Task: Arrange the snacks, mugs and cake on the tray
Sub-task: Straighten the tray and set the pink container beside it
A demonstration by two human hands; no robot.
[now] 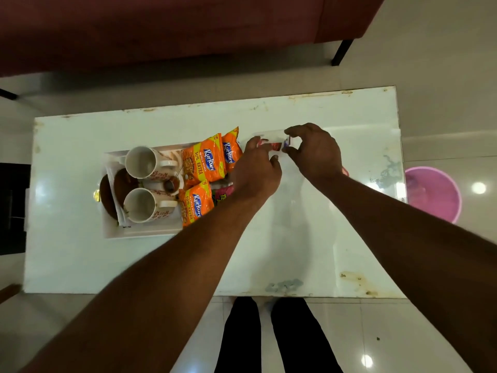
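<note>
- The person stands at the long side of a white table [322, 238], with both arms stretched over it.
- The left hand [255, 170] and the right hand [314, 152] meet over the far middle of the table. Together they hold a small clear pack [271, 142] with something red, white and blue inside.
- The left hand's fingers are curled onto the near-left end of the pack, and the right hand pinches the other end between thumb and bent fingers.
- I cannot tell if the pack touches the table or is a little above it.
- The white tray [142, 232] sits on the left half of the table.
- Two white mugs with a flower pattern lie on the tray, the far mug [139, 161] and the near mug [139, 204]. Their open mouths face left and up, and their handles point to the right.
- The brown round cake [107, 197] is at the left end of the tray, partly behind the mugs.
- Three orange snack packets [203, 161] lie at the right end of the tray, and some of them reach over its edge.
- A pink packet [223, 189] shows just under the left wrist, mostly hidden.
- A pink bucket [433, 192] stands on the floor past the right end of the table.
- A dark red sofa [188, 28] is on the far side.
</note>
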